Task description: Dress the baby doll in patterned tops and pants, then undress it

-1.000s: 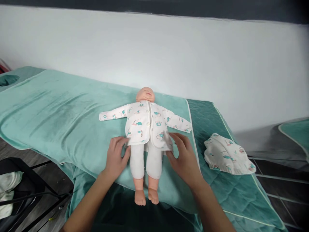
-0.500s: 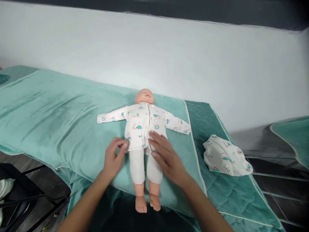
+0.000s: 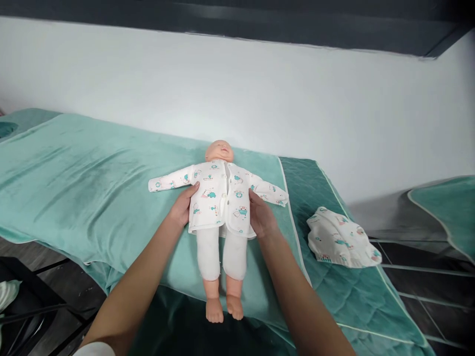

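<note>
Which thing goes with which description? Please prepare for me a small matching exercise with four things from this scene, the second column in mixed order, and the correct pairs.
Things:
1. Doll
2. Jacket
3. Bundled cloth
4. Right hand

Descriptions:
A. On the dark green quilted cover
B. Against the jacket's side nearer the bundled cloth
C. Lying face up on the light green blanket
D. Worn on the doll

Pairs: 1-C, 2-D, 3-A, 4-B

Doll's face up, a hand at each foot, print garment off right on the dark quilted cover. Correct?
Wrong on hand placement: the head view shows the left hand and right hand at the sides of the jacket, not at the feet. The doll is face up, the print garment off right on the dark quilted cover.
</note>
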`<state>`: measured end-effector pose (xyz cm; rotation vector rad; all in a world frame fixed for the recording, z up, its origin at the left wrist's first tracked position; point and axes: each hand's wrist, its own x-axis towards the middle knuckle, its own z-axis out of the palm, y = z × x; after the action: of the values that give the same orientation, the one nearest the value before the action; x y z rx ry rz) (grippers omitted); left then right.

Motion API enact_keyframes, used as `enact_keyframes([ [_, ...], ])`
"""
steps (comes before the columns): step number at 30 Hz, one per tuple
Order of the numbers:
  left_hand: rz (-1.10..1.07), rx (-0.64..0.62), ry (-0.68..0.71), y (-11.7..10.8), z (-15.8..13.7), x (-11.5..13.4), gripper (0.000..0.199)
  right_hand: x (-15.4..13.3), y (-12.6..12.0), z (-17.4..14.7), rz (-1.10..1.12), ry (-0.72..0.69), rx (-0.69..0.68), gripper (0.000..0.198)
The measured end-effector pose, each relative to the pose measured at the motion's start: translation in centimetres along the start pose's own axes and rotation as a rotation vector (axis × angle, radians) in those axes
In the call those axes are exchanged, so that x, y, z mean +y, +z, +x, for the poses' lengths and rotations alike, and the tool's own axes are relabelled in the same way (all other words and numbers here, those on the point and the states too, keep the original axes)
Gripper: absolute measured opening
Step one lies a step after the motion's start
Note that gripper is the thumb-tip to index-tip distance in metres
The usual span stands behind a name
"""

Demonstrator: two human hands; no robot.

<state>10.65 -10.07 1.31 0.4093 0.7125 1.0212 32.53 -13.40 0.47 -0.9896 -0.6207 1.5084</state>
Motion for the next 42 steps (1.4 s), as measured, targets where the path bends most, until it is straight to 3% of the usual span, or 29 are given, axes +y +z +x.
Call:
enact_keyframes([
  [5, -0.006, -0.028, -0.039, 0.7, 1.8, 1.1, 0.044, -0.3, 0.2, 2.0, -0.021, -0.063, 0.024, 0.032],
  [12, -0.009, -0.029, -0.015, 2.0, 5.8, 2.6, 0.045, -1.2, -1.0, 6.0, -0.243, -0.271, 0.000, 0.036],
  [19, -0.058, -0.065, 0.050, 1.6, 8.0, 3.3, 0.038, -2.4, -1.6, 8.0, -0.027, -0.299, 0.063, 0.032],
  [22, -0.151, -0.043, 0.154, 0.5, 8.7, 4.6, 0.032, -3.5, -3.5, 8.6, 0.106, -0.247, 0.133, 0.028],
  [29, -0.279, 0.182, 0.457, -4.4, 9.2, 10.6, 0.017, -6.4, -10.1, 7.2, 0.223, -0.255, 0.246, 0.018],
  [33, -0.060, 0.431, 0.665, -6.1, 9.1, 11.4, 0.005, -6.8, -11.6, 6.5, 0.159, -0.345, 0.511, 0.030],
  [35, 0.183, 0.609, 0.865, -6.1, 8.8, 10.5, 0.014, -6.1, -11.3, 6.1, -0.015, -0.471, 0.641, 0.051],
  [37, 0.418, 0.705, 1.024, -5.6, 8.4, 9.3, 0.024, -4.8, -10.3, 5.4, -0.165, -0.575, 0.697, 0.070],
  [39, 0.602, 0.694, 1.115, -5.0, 7.6, 8.1, 0.029, -3.2, -9.0, 4.2, -0.281, -0.615, 0.667, 0.078],
  [42, 0.802, 0.604, 1.176, -4.0, 6.2, 6.3, 0.030, -1.0, -7.1, 1.7, -0.624, -0.646, 0.568, 0.070],
])
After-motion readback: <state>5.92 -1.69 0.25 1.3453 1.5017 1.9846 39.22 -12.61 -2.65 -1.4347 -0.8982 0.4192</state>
